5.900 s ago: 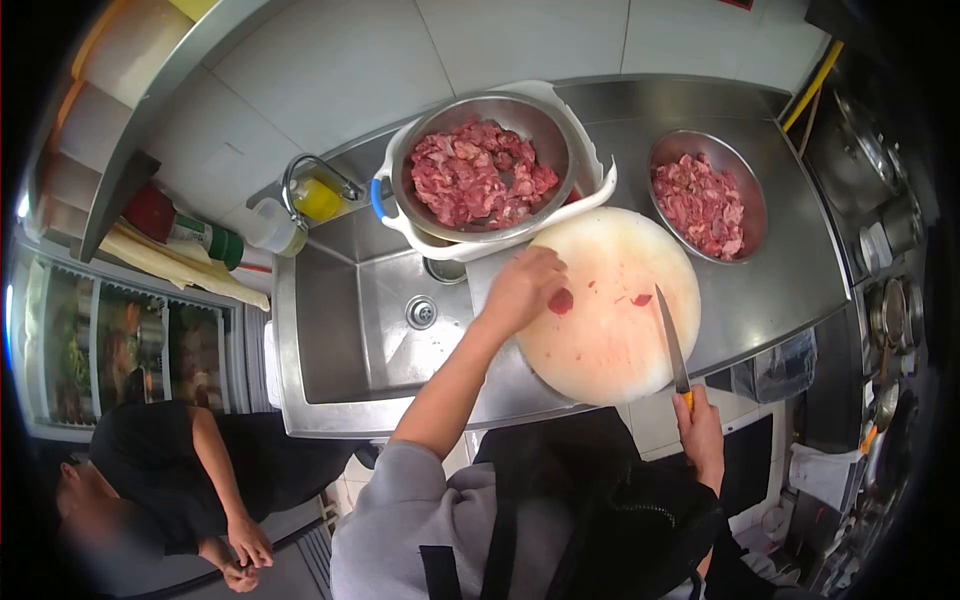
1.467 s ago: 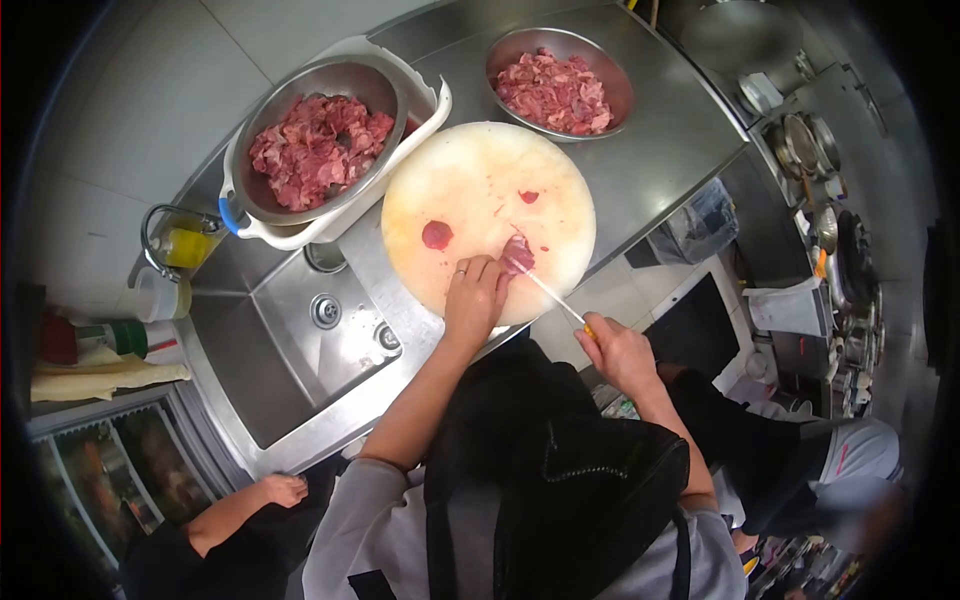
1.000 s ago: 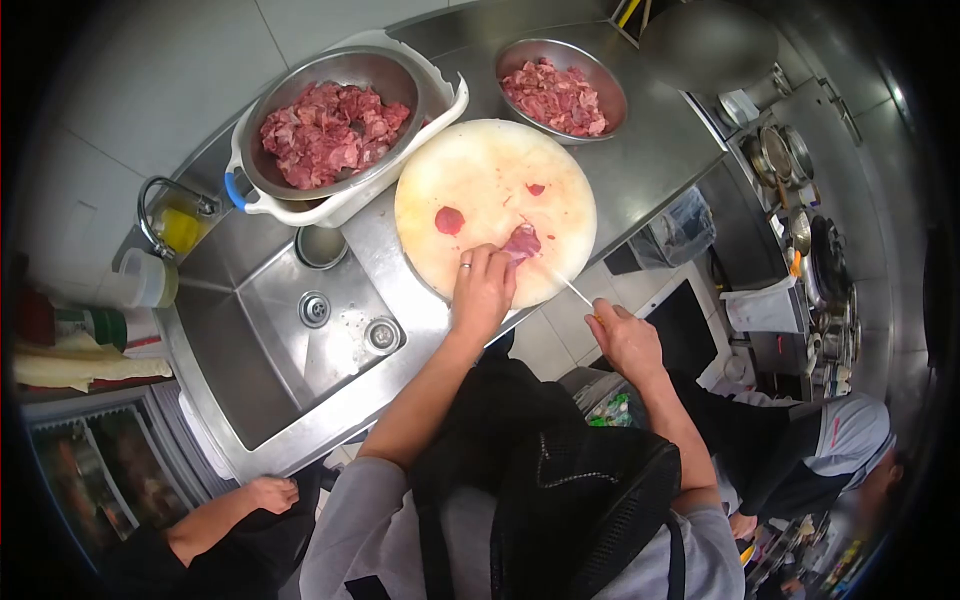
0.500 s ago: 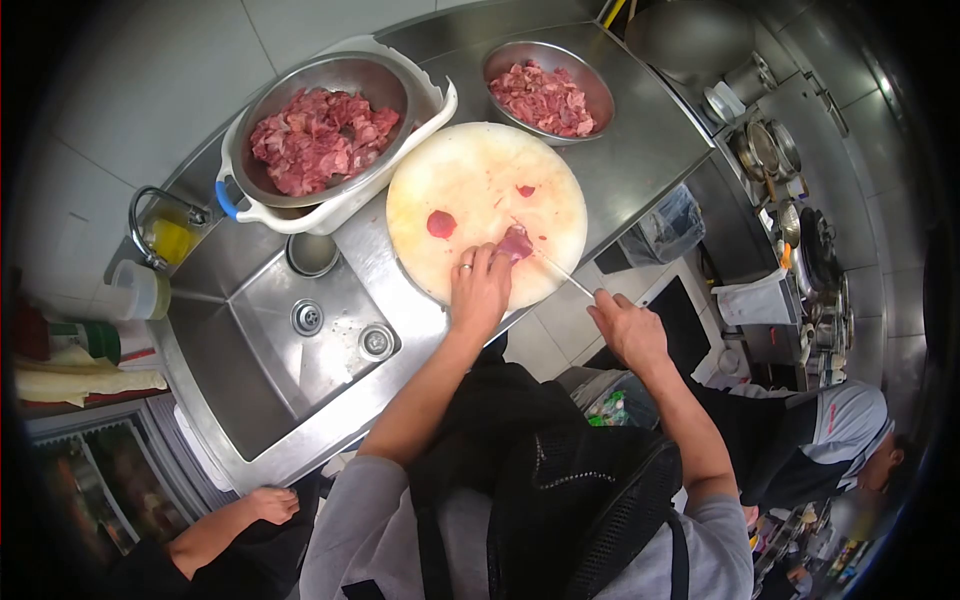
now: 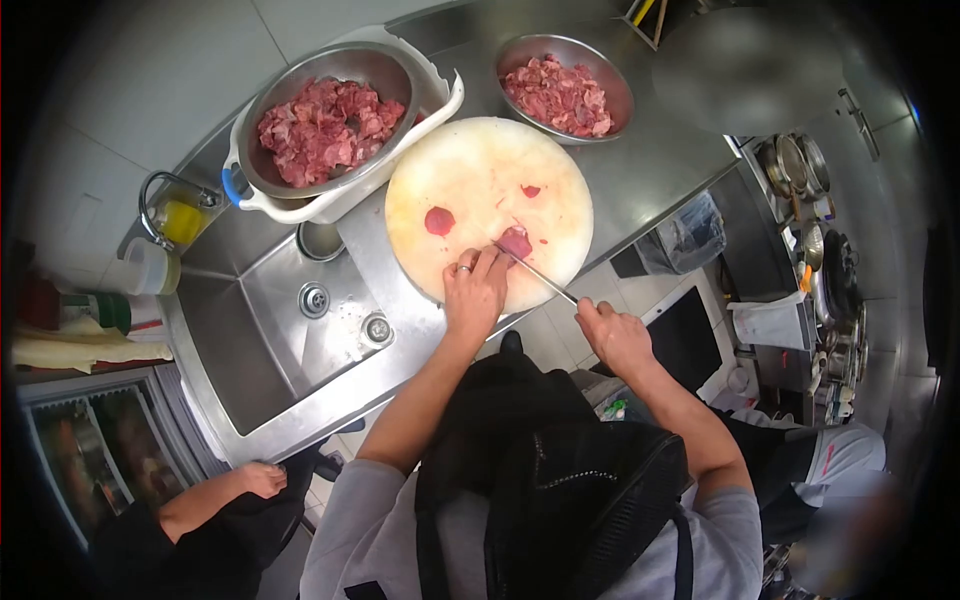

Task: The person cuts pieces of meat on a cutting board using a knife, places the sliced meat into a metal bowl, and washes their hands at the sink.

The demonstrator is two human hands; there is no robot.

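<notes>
A round pale cutting board [image 5: 470, 165] lies on the steel counter, with a piece of red meat [image 5: 516, 241] near its lower right part. My left hand [image 5: 474, 290] is closed, its fingertips pressed on the lower left end of that piece. My right hand [image 5: 613, 335] grips the handle of a knife [image 5: 545, 279], whose blade lies across the meat beside my left fingertips. A round dark red scrap [image 5: 439, 221] and a smaller scrap [image 5: 531, 190] rest on the board.
A large steel bowl of meat [image 5: 330, 130] sits in a white basket [image 5: 325, 208]; a smaller meat bowl [image 5: 563, 95] stands at the back right. The sink [image 5: 245, 350] is at left. Co-workers are at lower left [image 5: 215, 500] and lower right [image 5: 840, 455].
The knife blade has moved from the board's edge up onto the meat by my left fingertips. My left hand keeps its hold. The whole view has shifted slightly.
</notes>
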